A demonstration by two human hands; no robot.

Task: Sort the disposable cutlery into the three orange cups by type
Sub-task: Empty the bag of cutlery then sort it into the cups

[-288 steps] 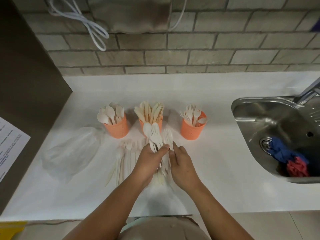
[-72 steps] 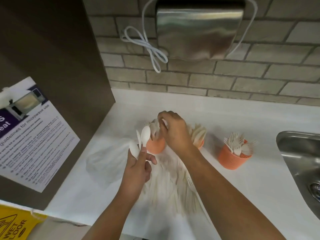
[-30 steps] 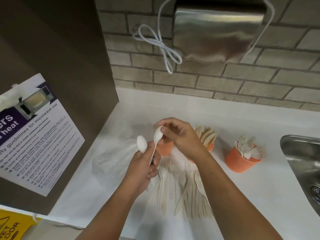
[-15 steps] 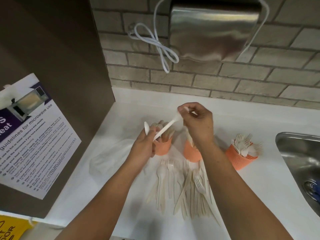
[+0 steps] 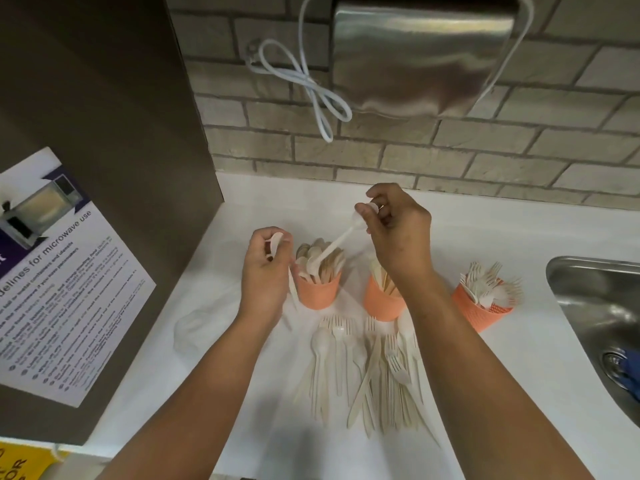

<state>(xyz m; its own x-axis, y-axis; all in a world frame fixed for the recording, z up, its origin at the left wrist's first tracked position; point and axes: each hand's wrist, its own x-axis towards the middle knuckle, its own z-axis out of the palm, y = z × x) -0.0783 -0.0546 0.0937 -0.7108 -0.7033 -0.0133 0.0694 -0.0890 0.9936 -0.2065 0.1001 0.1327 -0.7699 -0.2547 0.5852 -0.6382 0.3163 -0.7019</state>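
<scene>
Three orange cups stand in a row on the white counter: the left cup (image 5: 318, 294) full of spoons, the middle cup (image 5: 379, 301) with knives, the right cup (image 5: 476, 311) with forks. My right hand (image 5: 398, 233) pinches the handle end of a white spoon (image 5: 337, 245), whose bowl points down into the left cup. My left hand (image 5: 266, 268) holds another white spoon (image 5: 275, 244) just left of that cup. A pile of loose cutlery (image 5: 367, 368) lies in front of the cups.
A clear plastic bag (image 5: 204, 323) lies left of the pile. A steel sink (image 5: 602, 327) is at the right, with a blue cloth (image 5: 632, 372) in it. A brown cabinet side with a microwave notice (image 5: 52, 271) stands at the left. A brick wall carries a metal dispenser (image 5: 422, 53).
My right hand has tipped its spoon bowl-down into the left cup. My left hand has moved a little left of the cup, still holding its spoon.
</scene>
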